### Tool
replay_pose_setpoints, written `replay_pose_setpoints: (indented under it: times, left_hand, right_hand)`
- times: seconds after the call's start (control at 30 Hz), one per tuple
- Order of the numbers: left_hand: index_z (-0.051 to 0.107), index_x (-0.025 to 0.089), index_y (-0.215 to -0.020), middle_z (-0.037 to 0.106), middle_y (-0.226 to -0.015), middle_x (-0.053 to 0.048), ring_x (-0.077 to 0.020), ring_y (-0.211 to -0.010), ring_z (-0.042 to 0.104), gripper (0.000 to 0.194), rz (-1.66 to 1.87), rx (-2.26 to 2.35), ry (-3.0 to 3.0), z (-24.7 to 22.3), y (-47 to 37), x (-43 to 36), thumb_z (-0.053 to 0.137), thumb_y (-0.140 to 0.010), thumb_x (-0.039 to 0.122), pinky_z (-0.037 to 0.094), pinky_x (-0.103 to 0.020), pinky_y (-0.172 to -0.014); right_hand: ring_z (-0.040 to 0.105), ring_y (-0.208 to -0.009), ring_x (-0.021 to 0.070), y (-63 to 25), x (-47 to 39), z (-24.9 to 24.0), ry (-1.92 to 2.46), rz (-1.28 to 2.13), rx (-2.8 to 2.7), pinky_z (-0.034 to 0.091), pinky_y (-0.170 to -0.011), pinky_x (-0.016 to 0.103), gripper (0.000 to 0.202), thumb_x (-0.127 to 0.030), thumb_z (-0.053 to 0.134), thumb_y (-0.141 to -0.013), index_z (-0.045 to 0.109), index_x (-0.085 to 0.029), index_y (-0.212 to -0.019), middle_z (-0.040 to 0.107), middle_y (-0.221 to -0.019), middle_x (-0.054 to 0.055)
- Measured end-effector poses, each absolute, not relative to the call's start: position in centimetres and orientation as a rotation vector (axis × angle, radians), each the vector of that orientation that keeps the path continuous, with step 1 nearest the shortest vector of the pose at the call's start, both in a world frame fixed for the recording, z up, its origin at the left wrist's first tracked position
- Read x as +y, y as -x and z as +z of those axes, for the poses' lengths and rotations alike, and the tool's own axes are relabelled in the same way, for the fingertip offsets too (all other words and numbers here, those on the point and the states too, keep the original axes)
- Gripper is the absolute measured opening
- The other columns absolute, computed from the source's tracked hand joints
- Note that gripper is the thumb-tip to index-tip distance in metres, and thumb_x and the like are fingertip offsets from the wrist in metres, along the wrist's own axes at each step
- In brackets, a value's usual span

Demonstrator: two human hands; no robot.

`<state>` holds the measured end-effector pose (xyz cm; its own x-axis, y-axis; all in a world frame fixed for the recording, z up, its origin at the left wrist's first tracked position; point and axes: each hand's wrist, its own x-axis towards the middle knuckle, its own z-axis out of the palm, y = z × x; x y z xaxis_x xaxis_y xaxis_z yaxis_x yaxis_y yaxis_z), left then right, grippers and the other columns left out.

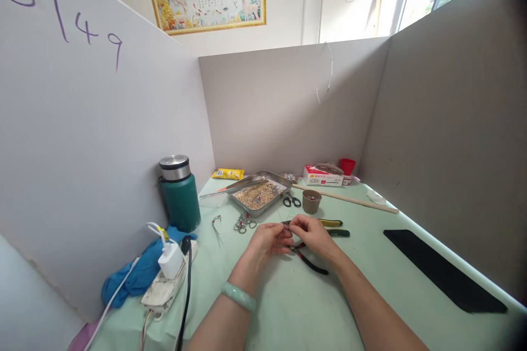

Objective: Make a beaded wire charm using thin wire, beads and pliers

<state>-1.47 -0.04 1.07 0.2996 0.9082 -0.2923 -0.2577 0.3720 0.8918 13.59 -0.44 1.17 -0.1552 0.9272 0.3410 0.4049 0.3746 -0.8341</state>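
Note:
My left hand (272,237), with a jade-coloured bangle on its wrist, has its fingers closed in a pinch. Meeting it at the fingertips is my right hand (312,232), also pinching. Between them is a small piece with thin wire (284,216) ends sticking up; its details are too small to make out. Under and beside the right hand lie pliers with black handles (313,266), a tool with a green handle (340,233) and one with a yellow handle (331,223). Their heads are partly hidden by my hands.
Behind the hands stand a metal tray (256,211) of gold beads, scissors (292,202) and a brown cup (312,201). Wire pieces with rings (245,223) lie left. A green flask (181,203) and power strip (162,293) are farther left; a black mat (444,269) lies right.

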Motion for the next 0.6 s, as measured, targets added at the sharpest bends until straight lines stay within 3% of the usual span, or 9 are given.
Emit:
replay_pose_setpoints:
  times: [0.13,0.27,0.47,0.6]
  left_hand:
    - [0.059,0.01,-0.079,0.064,-0.071,-0.009,-0.0154,-0.061,0.062,0.014,0.997,0.958,-0.833,0.8,1.2,0.4,0.065,-0.068,0.017,0.05,-0.027,-0.054]
    - [0.061,0.01,-0.081,0.063,-0.069,-0.006,-0.013,-0.059,0.06,0.015,1.035,0.875,-0.827,0.3,1.3,0.3,0.064,-0.07,0.02,0.05,-0.026,-0.056]
    - [0.062,0.012,-0.082,0.062,-0.072,-0.005,-0.0113,-0.056,0.057,0.019,0.93,0.71,-0.9,0.7,2.0,-0.8,0.065,-0.068,0.025,0.046,-0.024,-0.053]
    - [0.063,0.011,-0.078,0.062,-0.071,-0.005,-0.0102,-0.054,0.055,0.018,0.793,0.64,-0.968,1.0,2.0,-1.4,0.065,-0.068,0.025,0.043,-0.022,-0.051]
  right_hand:
    - [0.042,-0.055,0.0117,-13.5,-0.5,1.2,1.18,0.739,-1.716,0.031,-0.052,0.024,0.016,-0.03,0.053,-0.072,0.055,-0.018,-0.062,0.05,-0.057,-0.003]
    - [0.041,-0.055,0.0112,-13.7,-0.7,1.6,1.161,0.788,-1.712,0.032,-0.051,0.023,0.02,-0.036,0.053,-0.074,0.054,-0.018,-0.064,0.048,-0.057,-0.003]
    - [0.047,-0.055,0.0112,-14.6,-0.8,2.4,0.988,1.303,-1.37,0.038,-0.052,0.024,0.038,-0.049,0.041,-0.08,0.059,-0.017,-0.092,0.056,-0.074,0.003]
    - [0.046,-0.05,0.0096,-14.4,-1.2,2.4,0.966,1.372,-1.441,0.034,-0.049,0.023,0.03,-0.045,0.053,-0.076,0.06,-0.016,-0.08,0.054,-0.063,0.0]
